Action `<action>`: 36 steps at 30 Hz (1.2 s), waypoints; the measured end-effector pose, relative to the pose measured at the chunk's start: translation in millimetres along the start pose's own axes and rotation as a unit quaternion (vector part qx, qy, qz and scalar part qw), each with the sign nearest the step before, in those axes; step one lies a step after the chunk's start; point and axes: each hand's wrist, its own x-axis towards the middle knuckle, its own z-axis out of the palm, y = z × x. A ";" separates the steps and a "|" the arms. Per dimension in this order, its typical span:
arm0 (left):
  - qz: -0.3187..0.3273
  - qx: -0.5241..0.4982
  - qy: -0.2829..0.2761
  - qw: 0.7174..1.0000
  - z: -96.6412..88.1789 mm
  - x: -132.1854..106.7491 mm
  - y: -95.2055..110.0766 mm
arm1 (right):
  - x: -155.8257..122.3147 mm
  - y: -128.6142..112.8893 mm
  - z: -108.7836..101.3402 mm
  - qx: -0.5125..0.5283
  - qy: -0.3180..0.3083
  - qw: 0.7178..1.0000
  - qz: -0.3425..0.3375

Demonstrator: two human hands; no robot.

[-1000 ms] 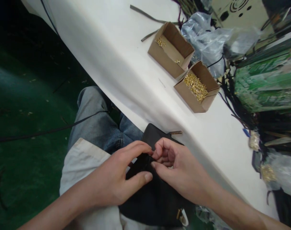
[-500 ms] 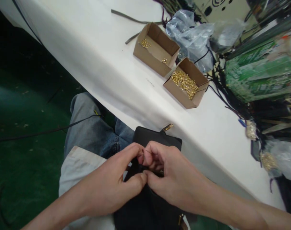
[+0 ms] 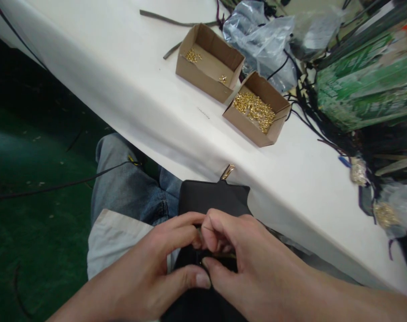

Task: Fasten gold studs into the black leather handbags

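Note:
A black leather-like bag [image 3: 213,197] rests on my lap at the front edge of the table. From its flap a short strap with a gold metal fitting [image 3: 228,171] sticks up. My left hand [image 3: 156,264] grips the bag from the left, thumb on the near side and fingers curled over the far side. Facing it, my right hand [image 3: 253,259] is closed with thumb and fingertips pinching the bag's edge. The fingertips of both hands meet there, and any small part between them is hidden. A narrow gold-toned strip shows beneath the right fingers.
On the white table [image 3: 123,58] stand two cardboard boxes, one with a few gold pieces [image 3: 210,62], one with many [image 3: 257,112]. Behind them lie clear plastic bags [image 3: 257,36], black cords and a green package [image 3: 354,89]. A dark cord [image 3: 62,183] crosses the left side.
My left thumb has shifted and its nail now shows. Both hands sit slightly lower in view, and more of the bag's flap shows. The flap's gold fitting points more upward.

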 end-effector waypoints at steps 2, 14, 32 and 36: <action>0.008 0.049 -0.005 0.999 1.9 -3.7 -1.2 | -1.3 -0.6 -2.2 0.000 -0.006 1.000 -0.001; 0.052 0.036 0.006 0.998 -2.0 -15.6 -10.6 | 7.1 11.3 -14.8 0.064 -0.116 0.988 -0.079; 0.001 0.040 0.149 0.988 -18.7 17.9 -40.6 | 54.0 68.1 17.7 0.306 -0.130 0.943 -0.035; 0.019 0.071 0.185 0.980 -21.4 7.9 -25.8 | 67.3 76.6 27.7 0.343 -0.117 0.932 -0.032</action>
